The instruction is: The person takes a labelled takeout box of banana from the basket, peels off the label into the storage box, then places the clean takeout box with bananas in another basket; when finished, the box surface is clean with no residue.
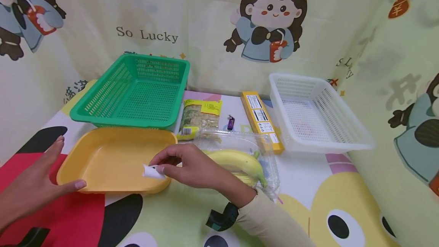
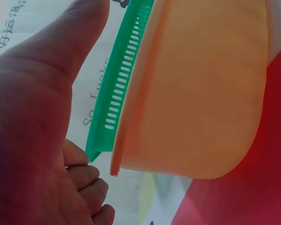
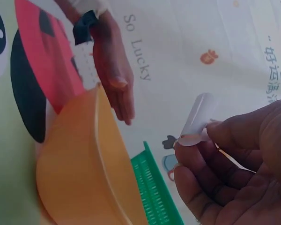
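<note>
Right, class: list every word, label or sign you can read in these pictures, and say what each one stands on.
"So Lucky": on the cartoon backdrop cloth, behind the green basket.
"¥": on a red bag printed at the cloth's upper right.
Chinese characters by the green basket's left corner: too blurred to read.
White labels on the long yellow box: too small to read.
Print on the green-yellow snack packet: too small to read.

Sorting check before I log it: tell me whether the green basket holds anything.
No, the green basket shows only its bare mesh floor.
</note>
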A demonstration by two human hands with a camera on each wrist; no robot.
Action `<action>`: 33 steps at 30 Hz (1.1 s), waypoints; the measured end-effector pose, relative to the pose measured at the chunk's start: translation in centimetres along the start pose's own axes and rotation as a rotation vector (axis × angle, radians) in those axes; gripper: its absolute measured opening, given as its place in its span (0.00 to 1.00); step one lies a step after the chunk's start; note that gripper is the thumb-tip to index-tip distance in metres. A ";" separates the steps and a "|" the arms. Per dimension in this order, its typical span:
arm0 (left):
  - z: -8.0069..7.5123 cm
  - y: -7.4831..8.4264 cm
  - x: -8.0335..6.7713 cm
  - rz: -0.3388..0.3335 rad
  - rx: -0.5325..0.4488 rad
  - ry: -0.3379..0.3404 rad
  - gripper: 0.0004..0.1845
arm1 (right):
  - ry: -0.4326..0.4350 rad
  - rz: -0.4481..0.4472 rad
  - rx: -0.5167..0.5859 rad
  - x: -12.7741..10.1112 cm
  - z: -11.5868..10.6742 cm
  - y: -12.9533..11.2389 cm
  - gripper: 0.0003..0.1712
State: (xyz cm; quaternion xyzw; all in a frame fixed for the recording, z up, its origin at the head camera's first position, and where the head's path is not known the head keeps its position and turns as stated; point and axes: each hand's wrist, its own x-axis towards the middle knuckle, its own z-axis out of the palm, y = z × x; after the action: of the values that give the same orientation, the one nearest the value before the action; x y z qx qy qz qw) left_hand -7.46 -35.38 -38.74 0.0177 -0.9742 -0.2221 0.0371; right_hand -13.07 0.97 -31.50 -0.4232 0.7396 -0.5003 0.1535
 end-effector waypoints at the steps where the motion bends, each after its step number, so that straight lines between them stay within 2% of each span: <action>1: 0.0 0.0 0.1 0.002 -0.002 -0.004 0.73 | -0.005 0.011 -0.008 0.1 0.1 0.0 0.10; 7: 0.1 0.2 0.3 -0.007 -0.017 -0.064 0.73 | -0.011 0.090 -0.018 0.7 0.6 0.0 0.12; 15: 0.7 0.9 0.4 0.002 -0.049 -0.125 0.75 | 0.045 0.064 -0.024 1.0 0.9 0.2 0.10; 21: 1.3 1.0 0.3 0.035 -0.053 -0.089 0.77 | 0.113 0.003 -0.075 1.5 1.7 0.4 0.08; 26: 1.7 0.8 0.4 0.066 -0.055 -0.066 0.78 | 0.108 -0.020 -0.145 2.1 2.8 0.5 0.08; 33: 2.0 0.9 0.4 0.083 -0.053 -0.040 0.78 | 0.117 0.018 -0.304 3.3 3.9 0.6 0.07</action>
State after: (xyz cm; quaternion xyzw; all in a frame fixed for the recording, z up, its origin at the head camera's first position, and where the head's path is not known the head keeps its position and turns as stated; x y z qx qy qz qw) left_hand -8.06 -33.73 -40.09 -0.0281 -0.9684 -0.2462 0.0272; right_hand -12.78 -3.92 -33.20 -0.4052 0.8183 -0.4048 0.0489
